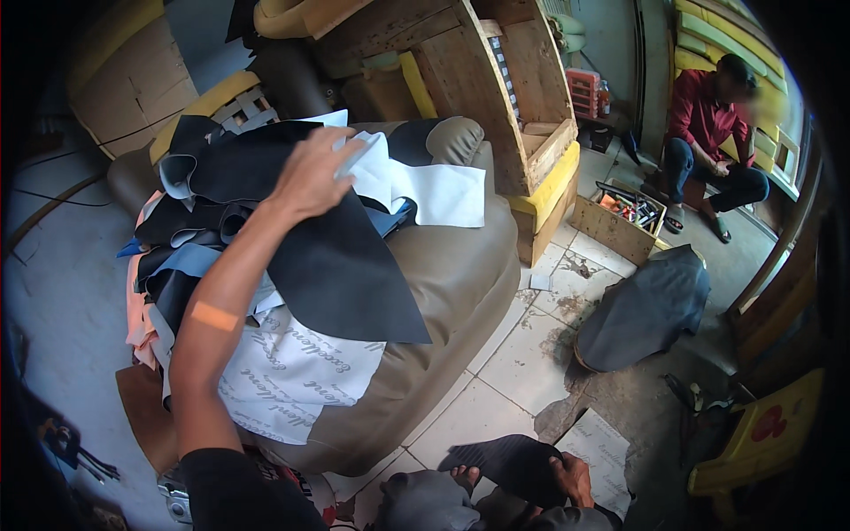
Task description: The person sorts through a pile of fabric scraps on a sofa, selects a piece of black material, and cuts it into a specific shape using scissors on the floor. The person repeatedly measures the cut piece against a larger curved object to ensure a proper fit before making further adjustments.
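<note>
Two bare hands are noted about the brown cushion (469, 265). Left hand (310, 173): arm outstretched above the scrap heap (345, 274) atop the cushion, palm down, fingers partly spread at a white sheet (447, 195); grip cannot be told. Right hand (574, 479): low, off the cushion's near right side, fingers closed on a dark ribbed piece (518, 465). Judged step: sorting scraps; drawing one out calls for a firm left pinch.

One wide fisheye camera, worn on the person's head, looks steeply down, near the bare left hand (312, 174) and bare right hand (574, 479).
</note>
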The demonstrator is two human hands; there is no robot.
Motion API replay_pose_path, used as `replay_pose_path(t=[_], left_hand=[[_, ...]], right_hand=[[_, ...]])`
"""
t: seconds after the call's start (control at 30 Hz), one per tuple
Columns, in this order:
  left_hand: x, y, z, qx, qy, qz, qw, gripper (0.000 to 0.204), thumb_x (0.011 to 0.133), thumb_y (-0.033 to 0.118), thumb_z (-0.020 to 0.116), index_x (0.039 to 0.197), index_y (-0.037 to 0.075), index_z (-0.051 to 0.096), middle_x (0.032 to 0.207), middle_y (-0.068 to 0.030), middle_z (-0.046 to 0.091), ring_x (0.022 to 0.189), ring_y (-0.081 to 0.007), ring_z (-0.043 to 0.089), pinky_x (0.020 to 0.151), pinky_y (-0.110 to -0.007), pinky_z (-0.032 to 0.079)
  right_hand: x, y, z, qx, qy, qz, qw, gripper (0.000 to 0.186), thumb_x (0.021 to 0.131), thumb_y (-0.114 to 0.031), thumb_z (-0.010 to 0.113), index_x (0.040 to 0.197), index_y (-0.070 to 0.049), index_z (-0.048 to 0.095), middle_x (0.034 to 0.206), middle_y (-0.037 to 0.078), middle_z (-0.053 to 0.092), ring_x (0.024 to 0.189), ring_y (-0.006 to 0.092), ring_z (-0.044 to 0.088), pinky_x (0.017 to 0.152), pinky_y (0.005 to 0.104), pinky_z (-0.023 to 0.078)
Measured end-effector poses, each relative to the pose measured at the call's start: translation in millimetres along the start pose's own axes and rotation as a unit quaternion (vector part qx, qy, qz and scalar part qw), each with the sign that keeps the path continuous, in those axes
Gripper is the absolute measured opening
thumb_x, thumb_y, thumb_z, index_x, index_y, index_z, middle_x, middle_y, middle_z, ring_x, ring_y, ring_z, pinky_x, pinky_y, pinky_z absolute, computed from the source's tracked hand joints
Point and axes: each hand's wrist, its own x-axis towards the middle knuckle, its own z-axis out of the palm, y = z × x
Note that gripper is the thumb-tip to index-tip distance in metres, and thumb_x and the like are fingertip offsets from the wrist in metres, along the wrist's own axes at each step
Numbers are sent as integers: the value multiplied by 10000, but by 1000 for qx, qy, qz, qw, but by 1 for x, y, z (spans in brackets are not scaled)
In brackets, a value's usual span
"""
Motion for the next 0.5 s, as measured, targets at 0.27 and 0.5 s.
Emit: replay_pose_path(t=[0.27,0.5], left_hand=[[63,-26,31,6,-112,-111,988,347,839,120,653,1165,202,738,1115,-157,728,1101,-347,672,947,-488,510],[92,-129,-76,56,251,-465,847,506,906,557,620,1142,125,736,1176,-220,696,1142,-434,634,942,-490,518]], right_hand=[[-21,0,-2,55,31,71,996,362,930,-323,621,1048,10,703,948,267,715,927,420,703,815,447,525],[-14,26,2,50,60,73,994,390,910,-339,637,1048,21,699,950,287,706,946,435,695,825,448,521]])
